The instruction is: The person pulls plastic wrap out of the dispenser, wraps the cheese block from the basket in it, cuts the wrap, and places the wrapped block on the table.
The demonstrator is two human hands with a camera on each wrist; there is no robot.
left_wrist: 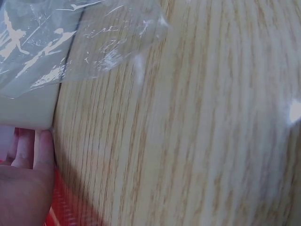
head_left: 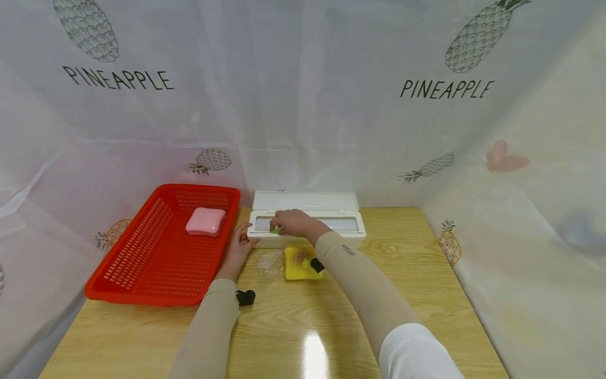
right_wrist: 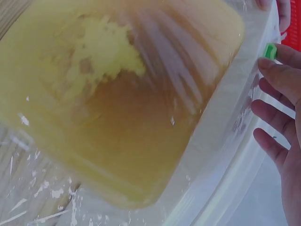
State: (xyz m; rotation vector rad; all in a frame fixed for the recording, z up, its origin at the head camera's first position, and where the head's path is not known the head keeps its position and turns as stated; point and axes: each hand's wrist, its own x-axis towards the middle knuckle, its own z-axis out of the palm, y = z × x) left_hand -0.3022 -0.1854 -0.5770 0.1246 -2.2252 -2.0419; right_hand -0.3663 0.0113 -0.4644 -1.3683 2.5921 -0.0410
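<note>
A white cling film dispenser (head_left: 265, 241) with its lid (head_left: 305, 201) raised stands at the table's back. My left hand (head_left: 235, 254) holds its left end, thumb at the front corner; in the left wrist view the fingertips are partly hidden behind the end. My right hand (head_left: 295, 223) pinches a small green slider (right_wrist: 269, 51) between thumb and index finger, near the left of the dispenser's top. Clear film (left_wrist: 117, 42) hangs over the front of the dispenser. Below it, a yellow square dish (head_left: 291, 271) lies under wrinkled film, its contents blurred.
A red plastic basket (head_left: 156, 301) stands to the left, close to my left forearm, with a pink box (head_left: 205, 220) in it. Behind the wooden table (head_left: 393, 295) hangs a white curtain (head_left: 303, 105) printed with pineapples.
</note>
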